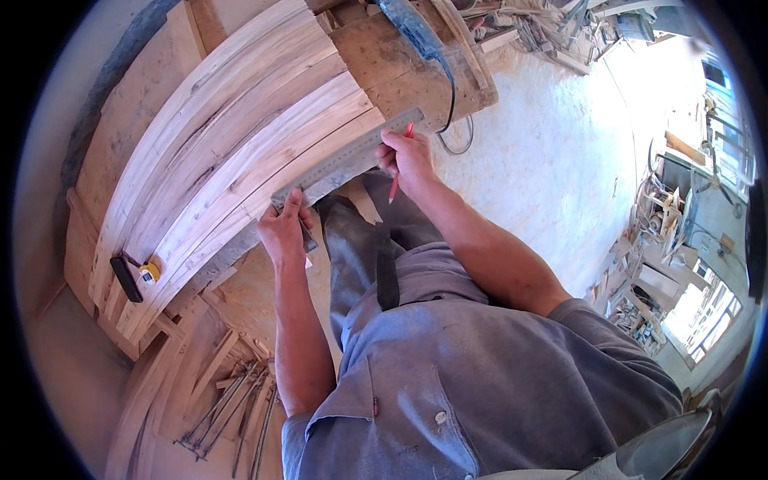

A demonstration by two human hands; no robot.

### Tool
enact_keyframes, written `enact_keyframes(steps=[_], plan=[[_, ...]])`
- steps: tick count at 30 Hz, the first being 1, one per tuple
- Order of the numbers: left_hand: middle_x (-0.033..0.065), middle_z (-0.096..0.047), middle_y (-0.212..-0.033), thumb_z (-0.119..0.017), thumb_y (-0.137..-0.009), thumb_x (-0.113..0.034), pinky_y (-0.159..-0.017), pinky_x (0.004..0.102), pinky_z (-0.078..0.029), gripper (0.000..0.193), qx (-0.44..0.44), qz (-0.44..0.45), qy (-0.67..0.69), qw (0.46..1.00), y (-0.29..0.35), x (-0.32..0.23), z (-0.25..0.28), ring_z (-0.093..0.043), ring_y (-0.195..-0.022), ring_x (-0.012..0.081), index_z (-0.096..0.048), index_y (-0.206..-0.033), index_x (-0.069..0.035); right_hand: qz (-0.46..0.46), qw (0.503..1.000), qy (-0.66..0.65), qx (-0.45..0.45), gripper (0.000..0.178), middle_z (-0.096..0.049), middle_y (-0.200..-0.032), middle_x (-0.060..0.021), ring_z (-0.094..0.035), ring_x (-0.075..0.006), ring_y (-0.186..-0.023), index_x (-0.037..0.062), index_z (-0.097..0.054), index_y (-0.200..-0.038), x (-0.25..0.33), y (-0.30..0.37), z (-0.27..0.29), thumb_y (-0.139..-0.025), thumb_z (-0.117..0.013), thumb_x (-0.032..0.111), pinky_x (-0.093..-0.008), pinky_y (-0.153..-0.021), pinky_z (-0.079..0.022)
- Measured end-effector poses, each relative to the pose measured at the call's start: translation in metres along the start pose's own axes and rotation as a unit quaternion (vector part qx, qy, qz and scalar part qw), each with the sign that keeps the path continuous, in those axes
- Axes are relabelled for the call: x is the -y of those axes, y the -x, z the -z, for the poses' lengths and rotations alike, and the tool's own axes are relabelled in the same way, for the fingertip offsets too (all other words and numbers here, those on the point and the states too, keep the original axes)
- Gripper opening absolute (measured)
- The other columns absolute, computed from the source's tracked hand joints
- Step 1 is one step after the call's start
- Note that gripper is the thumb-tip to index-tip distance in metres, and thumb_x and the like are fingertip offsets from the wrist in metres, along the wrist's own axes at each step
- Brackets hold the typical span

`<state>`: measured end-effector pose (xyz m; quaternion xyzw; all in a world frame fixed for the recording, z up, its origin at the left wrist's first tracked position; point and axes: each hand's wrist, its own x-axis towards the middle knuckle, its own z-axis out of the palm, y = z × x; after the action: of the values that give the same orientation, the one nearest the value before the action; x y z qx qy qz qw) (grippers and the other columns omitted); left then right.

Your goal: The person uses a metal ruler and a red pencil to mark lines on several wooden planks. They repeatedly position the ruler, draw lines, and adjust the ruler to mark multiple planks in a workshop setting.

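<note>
A metal carpenter's square (342,162) lies along the near edge of several pale wooden boards (232,136) set side by side. My left hand (282,234) is closed on the square's corner, thumb on top, with its short leg pointing down toward me. Near the blade's far right end, my right hand (413,163) is closed around a red pencil (393,190). That pencil stands steeply, its point downward beside my leg. The fingers of my right hand also rest at the blade; whether they press on it cannot be told.
A yellow tape measure (149,274) and a black block-shaped thing (126,279) sit on the boards' left end. At the top, a blue power tool (410,28) with a cord lies on the workbench (384,80). Bar clamps (228,406) lean below left. Wood scraps line the right wall.
</note>
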<state>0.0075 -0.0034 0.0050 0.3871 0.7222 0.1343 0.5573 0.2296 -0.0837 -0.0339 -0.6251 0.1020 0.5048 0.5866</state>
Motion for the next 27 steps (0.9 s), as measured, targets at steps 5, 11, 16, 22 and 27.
enact_keyframes(steps=[5, 11, 16, 22, 27], plan=[[0.0061, -0.061, -0.060, -0.079, -0.087, -0.032, -0.044, 0.0291, -0.042, 0.037, -0.005, 0.009, -0.001, 1.000, 0.002, -0.003, -0.001, -0.055, -0.047, 0.0137, -0.063, -0.075, -0.001, -0.003, 1.000, 0.000, -0.002, 0.025, -0.063, -0.064, -0.0079, -0.055, -0.0140, -0.046, 0.0058, -0.061, -0.074, -0.001, -0.001, 0.001, -0.092, -0.068, 0.022, -0.0266, -0.041, -0.037], [0.0067, -0.061, -0.059, -0.079, -0.087, -0.028, -0.042, 0.0293, -0.041, 0.035, 0.002, 0.019, 0.010, 1.000, 0.001, -0.005, -0.001, -0.055, -0.046, 0.0142, -0.062, -0.075, 0.000, -0.014, 1.000, -0.016, 0.010, 0.026, -0.065, -0.066, -0.0092, -0.055, -0.0141, -0.044, 0.0048, -0.061, -0.075, 0.000, -0.001, 0.003, -0.093, -0.069, 0.022, -0.0262, -0.037, -0.035], [0.0080, -0.061, -0.059, -0.078, -0.088, -0.027, -0.041, 0.0291, -0.041, 0.036, -0.001, 0.026, 0.006, 1.000, 0.001, -0.007, 0.000, -0.055, -0.045, 0.0143, -0.059, -0.073, -0.001, -0.062, 0.992, -0.018, 0.113, 0.034, -0.068, -0.075, -0.0125, -0.062, -0.0176, -0.054, -0.0022, -0.063, -0.096, 0.003, 0.008, 0.028, -0.101, -0.057, 0.030, -0.0270, -0.042, -0.041], [0.0088, -0.061, -0.059, -0.078, -0.088, -0.027, -0.041, 0.0285, -0.042, 0.037, 0.009, 0.032, 0.018, 0.999, 0.001, -0.008, 0.000, -0.055, -0.043, 0.0141, -0.058, -0.072, -0.001, -0.026, 0.969, -0.038, 0.245, 0.055, -0.069, -0.099, -0.0174, -0.068, -0.0256, -0.089, -0.0051, -0.062, -0.115, 0.035, 0.038, 0.007, -0.107, -0.038, 0.044, -0.0376, -0.080, -0.054], [0.0090, -0.061, -0.059, -0.078, -0.088, -0.027, -0.040, 0.0287, -0.042, 0.035, 0.009, 0.035, 0.026, 0.999, 0.002, -0.008, 0.003, -0.055, -0.042, 0.0143, -0.062, -0.077, 0.003, 0.242, 0.903, 0.214, 0.284, 0.056, -0.068, -0.108, -0.0128, -0.062, -0.0244, -0.100, -0.0040, -0.062, -0.115, 0.058, 0.046, -0.030, -0.108, -0.034, 0.045, -0.0372, -0.100, -0.045]])
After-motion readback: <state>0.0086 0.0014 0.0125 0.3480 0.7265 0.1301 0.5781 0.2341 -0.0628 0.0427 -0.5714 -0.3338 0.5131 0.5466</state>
